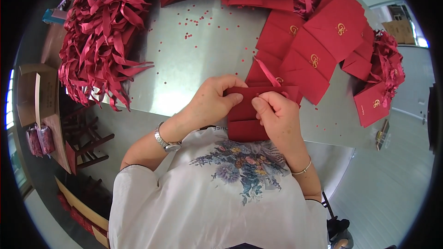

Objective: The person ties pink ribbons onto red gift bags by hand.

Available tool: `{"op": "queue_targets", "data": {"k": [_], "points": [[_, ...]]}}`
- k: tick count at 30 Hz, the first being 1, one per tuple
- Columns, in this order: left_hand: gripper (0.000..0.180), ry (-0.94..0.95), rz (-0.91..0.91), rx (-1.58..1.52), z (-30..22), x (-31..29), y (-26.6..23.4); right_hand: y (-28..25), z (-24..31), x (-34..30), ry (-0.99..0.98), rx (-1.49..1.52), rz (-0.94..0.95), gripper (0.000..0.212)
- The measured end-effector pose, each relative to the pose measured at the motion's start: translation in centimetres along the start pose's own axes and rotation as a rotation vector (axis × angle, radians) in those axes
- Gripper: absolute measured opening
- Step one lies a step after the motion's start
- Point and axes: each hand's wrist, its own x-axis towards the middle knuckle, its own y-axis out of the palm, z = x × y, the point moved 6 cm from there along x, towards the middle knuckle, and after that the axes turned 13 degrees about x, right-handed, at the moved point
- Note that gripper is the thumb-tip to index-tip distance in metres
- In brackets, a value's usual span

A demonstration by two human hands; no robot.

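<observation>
there, hands [249, 106] at table edge [152, 110]

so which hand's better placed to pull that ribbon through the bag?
Probably right: the right hand pinches at the ribbon, while the left hand grips the bag edge.

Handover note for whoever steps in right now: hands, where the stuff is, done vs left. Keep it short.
Left hand: grip on the top edge of a folded red paper bag at the table's near edge.
Right hand: pinching at the same edge, where a red ribbon comes out.
Loose ribbons: big pile far left.
Flat red bags with gold emblem: fanned out on the right, more at the far edge.
Done: ribbon is at this bag's top edge; whether it is fully through, cannot tell.
Left: the stacked bags show no ribbon.
</observation>
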Motion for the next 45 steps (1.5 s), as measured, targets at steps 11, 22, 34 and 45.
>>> {"op": "queue_targets", "data": {"k": [11,22,34,45], "points": [[0.013,-0.060,0.122,-0.081,1.6,1.0,0.6,1.5,1.8,-0.6,-0.424,-0.609,0.042,0.020],[0.013,-0.015,0.057,-0.076,1.6,0.9,0.9,1.2,1.6,0.8,-0.251,-0.654,0.129,0.021],[0.020,0.117,-0.078,-0.046,1.7,0.7,0.9,1.0,0.9,2.9,0.002,-0.604,0.312,0.026],[0.017,0.363,-0.216,0.098,0.3,0.3,0.9,2.2,2.2,2.8,-0.185,-0.867,0.276,0.027]]}}
